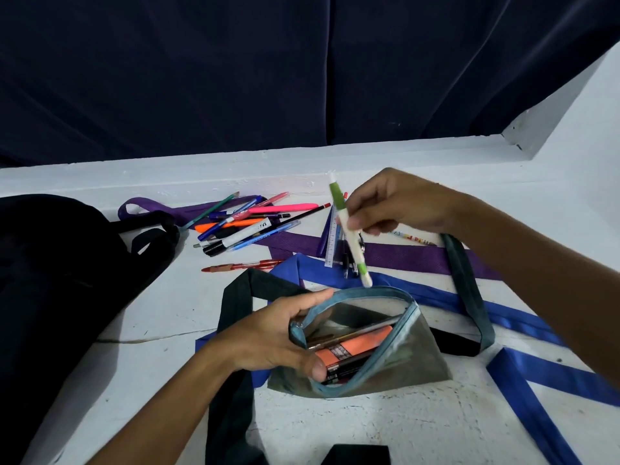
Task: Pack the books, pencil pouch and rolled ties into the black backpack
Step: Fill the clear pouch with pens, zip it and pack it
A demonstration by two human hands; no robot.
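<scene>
My left hand (pixel 268 337) grips the rim of a grey pencil pouch (pixel 416 360) with a light-blue zipper, holding its mouth wide. Inside lie an orange marker and a few pencils. My right hand (pixel 399 203) pinches a white and green pen (pixel 349 229), tip pointing down just above the pouch's opening. The black backpack (pixel 50 280) lies at the left, straps toward the middle. Unrolled ties are spread flat on the white surface: a purple tie (pixel 402 256), a blue tie (pixel 523 317) and a dark green tie (pixel 466 283).
A loose pile of pens, pencils and markers (pixel 245 223) lies behind the pouch, with a red pen (pixel 241 266) apart from it and a clear ruler (pixel 332 243) beside my right hand. A dark curtain (pixel 302 68) hangs behind the white ledge. A black object (pixel 355 454) sits at the near edge.
</scene>
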